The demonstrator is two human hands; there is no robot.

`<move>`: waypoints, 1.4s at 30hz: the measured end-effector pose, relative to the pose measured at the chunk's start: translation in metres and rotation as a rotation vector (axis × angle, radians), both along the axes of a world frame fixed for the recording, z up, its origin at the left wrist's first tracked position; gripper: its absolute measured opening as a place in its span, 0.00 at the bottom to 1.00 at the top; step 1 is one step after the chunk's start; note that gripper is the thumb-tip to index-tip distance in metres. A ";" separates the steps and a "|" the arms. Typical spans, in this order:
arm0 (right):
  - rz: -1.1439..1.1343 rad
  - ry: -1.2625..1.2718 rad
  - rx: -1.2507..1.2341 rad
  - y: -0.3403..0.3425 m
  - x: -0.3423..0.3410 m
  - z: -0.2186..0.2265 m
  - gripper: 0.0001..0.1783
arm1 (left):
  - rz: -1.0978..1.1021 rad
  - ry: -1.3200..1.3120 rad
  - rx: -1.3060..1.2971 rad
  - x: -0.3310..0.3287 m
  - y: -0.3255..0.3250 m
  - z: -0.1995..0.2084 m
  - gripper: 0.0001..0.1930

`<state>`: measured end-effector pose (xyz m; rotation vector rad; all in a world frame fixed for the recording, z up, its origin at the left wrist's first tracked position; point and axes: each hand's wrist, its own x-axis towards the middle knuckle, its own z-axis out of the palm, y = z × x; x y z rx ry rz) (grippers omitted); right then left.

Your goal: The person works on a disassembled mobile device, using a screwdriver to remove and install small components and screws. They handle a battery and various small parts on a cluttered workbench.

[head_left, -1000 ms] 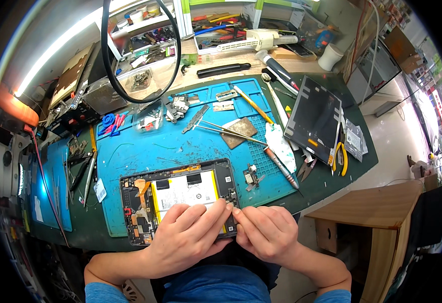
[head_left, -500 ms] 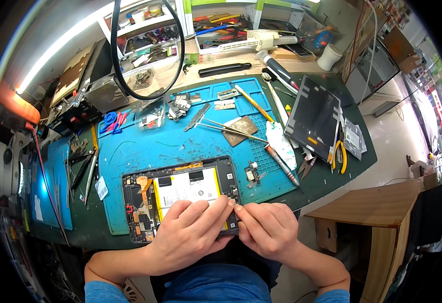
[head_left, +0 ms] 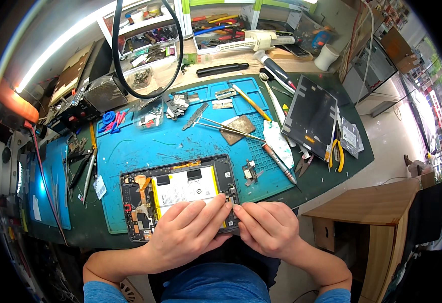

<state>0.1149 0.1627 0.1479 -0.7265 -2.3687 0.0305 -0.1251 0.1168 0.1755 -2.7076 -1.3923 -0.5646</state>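
An opened tablet (head_left: 223,172) with its innards exposed lies at the near edge of the blue work mat (head_left: 145,144). A white battery (head_left: 178,191) with yellow edges fills its middle, and an orange flex cable (head_left: 142,182) lies left of that. My left hand (head_left: 188,232) reaches across the tablet's lower right part, fingers together, fingertips on its right end and thumb low by the near edge. Against that same right end, my right hand (head_left: 269,230) is closed in a pinch. The two hands' fingertips nearly meet; what lies between them is too small to tell.
Tweezers (head_left: 231,129), a metal plate (head_left: 238,130), a pen-like screwdriver (head_left: 280,164) and a small part (head_left: 250,170) lie beyond the hands. A dark screen panel (head_left: 312,116) and yellow-handled pliers (head_left: 338,155) are at right. A black cable loop (head_left: 181,45) hangs in front.
The whole view has shifted slightly. Both hands stay at the tablet's right end, with only a tiny movement of the fingertips.
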 end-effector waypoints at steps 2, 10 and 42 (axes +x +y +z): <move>0.014 -0.011 0.006 0.002 0.000 0.003 0.17 | -0.003 -0.001 0.001 0.000 0.000 0.000 0.31; 0.059 -0.034 0.019 0.007 0.000 0.006 0.17 | -0.011 0.027 0.008 0.000 -0.001 0.000 0.30; 0.126 0.090 -0.009 0.027 -0.004 -0.005 0.18 | 0.017 0.047 0.046 0.003 -0.003 -0.006 0.32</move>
